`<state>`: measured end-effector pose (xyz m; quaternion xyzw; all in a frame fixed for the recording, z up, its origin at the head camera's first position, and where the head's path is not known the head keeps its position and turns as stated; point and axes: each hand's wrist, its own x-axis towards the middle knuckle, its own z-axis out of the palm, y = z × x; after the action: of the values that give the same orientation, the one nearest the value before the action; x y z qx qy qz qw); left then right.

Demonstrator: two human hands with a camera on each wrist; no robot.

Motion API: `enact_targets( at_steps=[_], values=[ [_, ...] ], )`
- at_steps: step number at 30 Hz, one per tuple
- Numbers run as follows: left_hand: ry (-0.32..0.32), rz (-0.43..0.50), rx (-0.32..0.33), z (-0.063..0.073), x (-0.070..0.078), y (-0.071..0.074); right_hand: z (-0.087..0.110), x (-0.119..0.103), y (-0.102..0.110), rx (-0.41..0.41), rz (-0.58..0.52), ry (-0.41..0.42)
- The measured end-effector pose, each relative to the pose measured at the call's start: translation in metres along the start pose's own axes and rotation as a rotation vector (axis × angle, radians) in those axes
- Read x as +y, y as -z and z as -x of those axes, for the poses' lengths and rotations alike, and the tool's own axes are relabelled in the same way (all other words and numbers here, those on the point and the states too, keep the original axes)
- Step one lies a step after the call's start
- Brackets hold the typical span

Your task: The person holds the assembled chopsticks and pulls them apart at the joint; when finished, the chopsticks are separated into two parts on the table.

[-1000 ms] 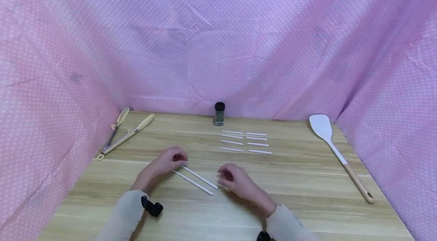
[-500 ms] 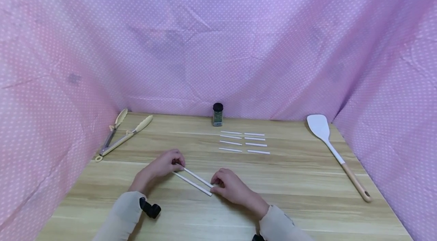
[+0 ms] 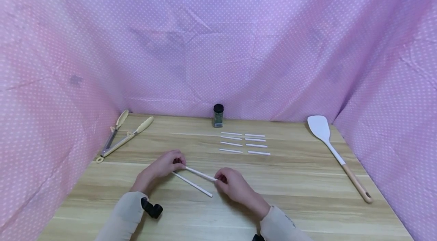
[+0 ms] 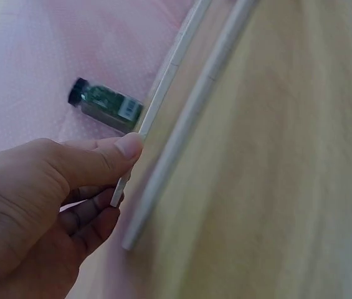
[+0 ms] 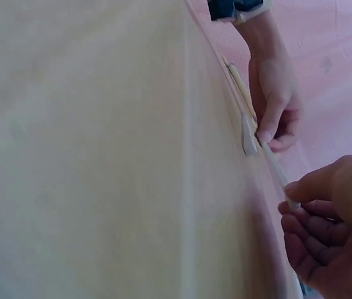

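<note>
A slim white stick [image 3: 201,173] is held by its two ends between my hands. My left hand [image 3: 168,162] pinches its far-left end; the left wrist view shows my thumb [image 4: 129,146] on it, with the tip poking out below. At the other end my right hand [image 3: 233,184] pinches it between thumb and fingers. A second white stick [image 3: 194,185] lies on the table, roughly alongside and nearer the person. In the right wrist view the held stick [image 5: 276,167] spans from one hand to the other.
Several short white sticks [image 3: 257,153] lie in two columns on the wooden table [image 3: 307,203]. Behind them stands a black-capped spice jar [image 3: 218,116]. Opened tongs [image 3: 119,146] lie at the left, and a white spatula [image 3: 336,152] with a wooden handle at the right. Pink dotted cloth [image 3: 205,43] surrounds the table.
My right hand has moved in and taken hold of the stick's right end. That end has swung away from the second stick. My left hand has hardly moved.
</note>
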<state>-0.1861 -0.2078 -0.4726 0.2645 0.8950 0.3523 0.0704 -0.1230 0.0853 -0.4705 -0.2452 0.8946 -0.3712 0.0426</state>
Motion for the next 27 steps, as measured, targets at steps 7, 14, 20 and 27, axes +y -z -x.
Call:
enact_targets(
  at_steps=[7, 14, 20, 27],
  values=[
    [-0.010, 0.055, 0.009, -0.008, 0.021, 0.008, -0.004, 0.002, 0.020, 0.076, 0.021, -0.024],
    [-0.095, -0.054, -0.003, -0.025, 0.045, 0.007, -0.006, 0.006, 0.041, 0.113, 0.027, -0.078],
    [-0.134, -0.137, -0.016, -0.039, 0.066, 0.000, -0.007, 0.011, 0.050, 0.169, 0.005, -0.057],
    [-0.155, -0.141, 0.001, -0.050, 0.080, -0.009, -0.011, 0.009, 0.053, 0.208, 0.058, -0.020]
  ],
)
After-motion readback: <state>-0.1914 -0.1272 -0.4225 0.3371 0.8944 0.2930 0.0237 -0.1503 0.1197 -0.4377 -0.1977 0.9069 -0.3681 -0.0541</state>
